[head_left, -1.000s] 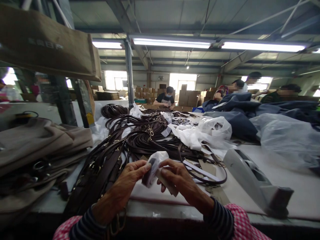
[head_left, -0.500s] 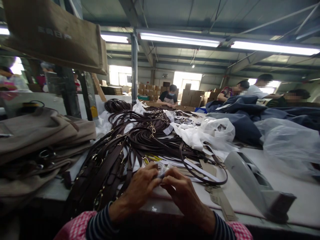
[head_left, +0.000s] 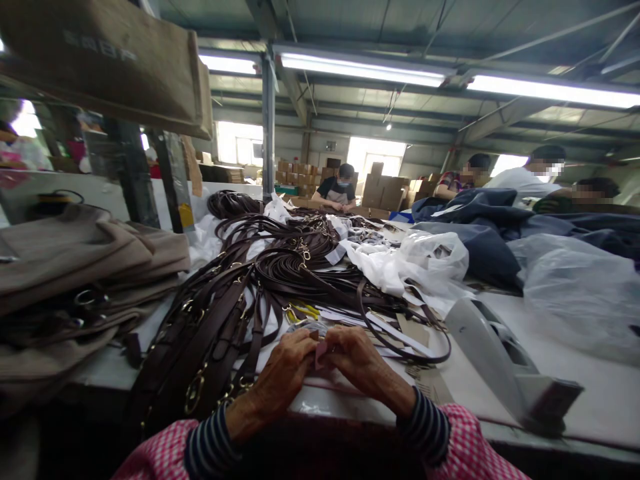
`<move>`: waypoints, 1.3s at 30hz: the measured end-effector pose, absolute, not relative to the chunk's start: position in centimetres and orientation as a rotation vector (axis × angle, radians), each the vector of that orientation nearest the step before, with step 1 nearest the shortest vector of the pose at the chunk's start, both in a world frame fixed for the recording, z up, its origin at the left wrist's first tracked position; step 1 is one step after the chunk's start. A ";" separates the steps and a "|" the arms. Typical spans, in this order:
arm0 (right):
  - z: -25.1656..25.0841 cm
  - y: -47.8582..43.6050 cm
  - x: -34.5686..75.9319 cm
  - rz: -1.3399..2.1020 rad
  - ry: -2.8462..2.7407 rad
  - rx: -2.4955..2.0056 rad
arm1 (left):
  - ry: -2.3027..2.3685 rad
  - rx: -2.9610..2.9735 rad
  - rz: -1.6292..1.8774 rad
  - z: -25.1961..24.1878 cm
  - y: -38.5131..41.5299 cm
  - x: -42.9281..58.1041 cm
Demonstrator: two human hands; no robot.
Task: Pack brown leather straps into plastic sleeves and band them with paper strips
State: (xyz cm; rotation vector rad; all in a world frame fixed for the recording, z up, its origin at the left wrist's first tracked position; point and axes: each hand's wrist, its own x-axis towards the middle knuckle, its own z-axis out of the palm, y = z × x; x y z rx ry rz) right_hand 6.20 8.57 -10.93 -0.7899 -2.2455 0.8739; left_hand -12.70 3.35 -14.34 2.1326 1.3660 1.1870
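My left hand (head_left: 285, 373) and my right hand (head_left: 357, 363) are pressed together low at the near edge of the white table (head_left: 575, 373). Both are closed, pinching a small pinkish piece (head_left: 320, 355) between their fingertips; a bit of crumpled clear wrap (head_left: 305, 328) shows just above the left fingers. A heap of dark brown leather straps (head_left: 280, 273) with brass buckles lies right behind and to the left of my hands. One loose strap loop (head_left: 400, 340) curves past my right hand.
Folded tan bags (head_left: 85, 280) are stacked at the left. A grey tape dispenser (head_left: 505, 360) lies at the right, with white and clear plastic bags (head_left: 430, 260) and dark blue fabric (head_left: 480, 233) beyond. Several people work at the far end among cardboard boxes (head_left: 380, 193).
My hands came down from chest height to the table edge and closed together. The white wrap that stood up between them is now mostly hidden under the fingers.
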 end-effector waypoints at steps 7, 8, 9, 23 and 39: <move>-9.7 9.4 5.5 1.168 -2.267 -0.914 | 1.338 1.853 1.450 -14.5 3.9 -12.0; -9.7 9.7 5.5 1.212 -2.301 -0.892 | 1.319 1.848 1.461 -14.4 4.0 -12.0; -9.7 10.0 5.4 1.236 -2.326 -0.879 | 1.307 1.851 1.458 -14.4 4.0 -12.1; -8.4 11.2 5.2 1.229 -2.482 -0.744 | 1.575 2.496 0.775 -12.9 3.4 -13.6; -3.6 7.1 5.9 -0.063 -2.972 -0.550 | 1.262 2.220 0.938 -11.6 2.8 -14.1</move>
